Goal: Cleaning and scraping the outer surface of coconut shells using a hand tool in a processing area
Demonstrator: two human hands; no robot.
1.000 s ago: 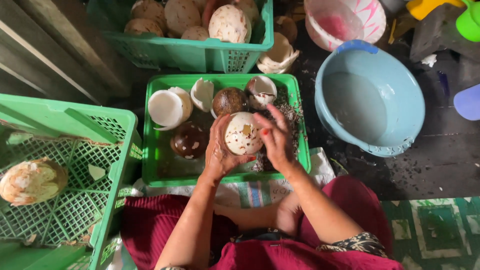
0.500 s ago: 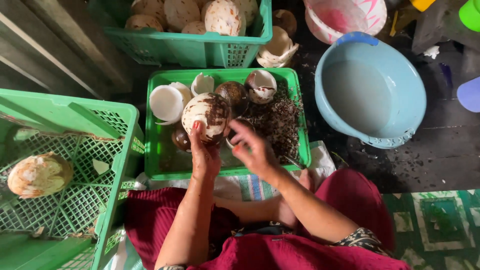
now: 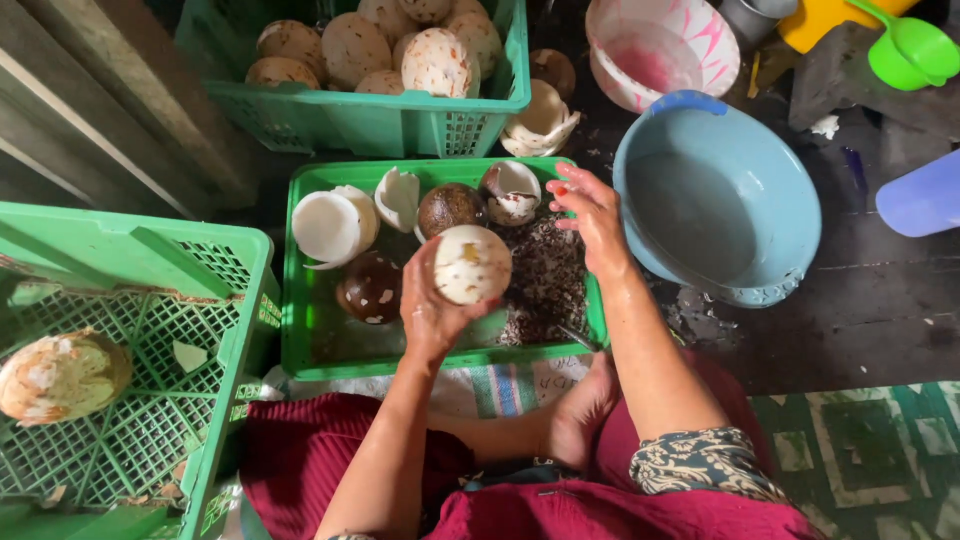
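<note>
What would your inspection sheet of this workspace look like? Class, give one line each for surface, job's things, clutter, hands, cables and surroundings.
Surface: dark, wet-looking floor; green patterned mat at lower right.
Job's things: peeled coconut held over the shallow green tray, which holds white coconut halves, brown shells and dark peelings.
Clutter: shell pieces on the floor behind the tray.
Hands: left hand grips the coconut from below; right hand is open above the tray, holding nothing.
Cables: nothing seen.
Surroundings: green crate of coconuts behind; green crate with one coconut at left; blue basin, pink-white bowl, green scoop at right.
</note>
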